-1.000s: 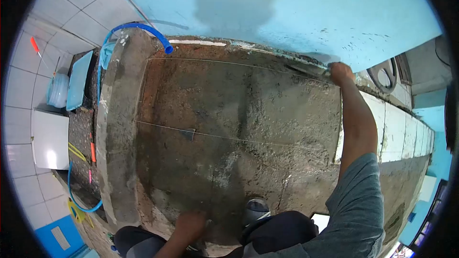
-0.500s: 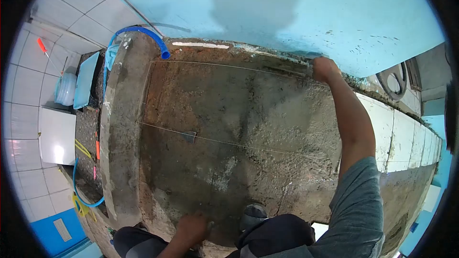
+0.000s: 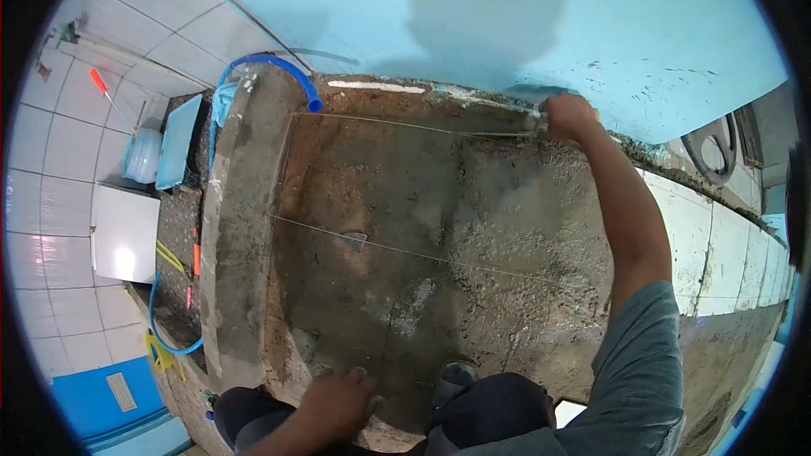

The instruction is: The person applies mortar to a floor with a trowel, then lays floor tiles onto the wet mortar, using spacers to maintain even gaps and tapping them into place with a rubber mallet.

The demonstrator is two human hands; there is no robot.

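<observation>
My right hand [image 3: 571, 118] is closed at the foot of the blue wall, at the far edge of the wet cement floor [image 3: 405, 194]. From its fist a thin, flat trowel-like tool [image 3: 498, 133] points left, seen nearly edge-on, close to the far string line [image 3: 380, 122]; its handle is hidden by my fingers. Low in the view, by my knees, my left hand [image 3: 338, 401] is loosely curled with no object visible in it. A second string [image 3: 405, 254] crosses the floor, passing over a small triangular chip [image 3: 355, 239].
A raised cement curb [image 3: 241, 228] bounds the floor on the left, with a blue hose [image 3: 291, 67] over its far end. Beyond it stand a white tile [image 3: 125, 232] and a plastic jug [image 3: 145, 154]. White tiles [image 3: 676, 219] run along the right.
The view has shifted, so the floor appears farther right. My right hand's tool sits lower and more level against the far string. My left hand has turned slightly near my knees.
</observation>
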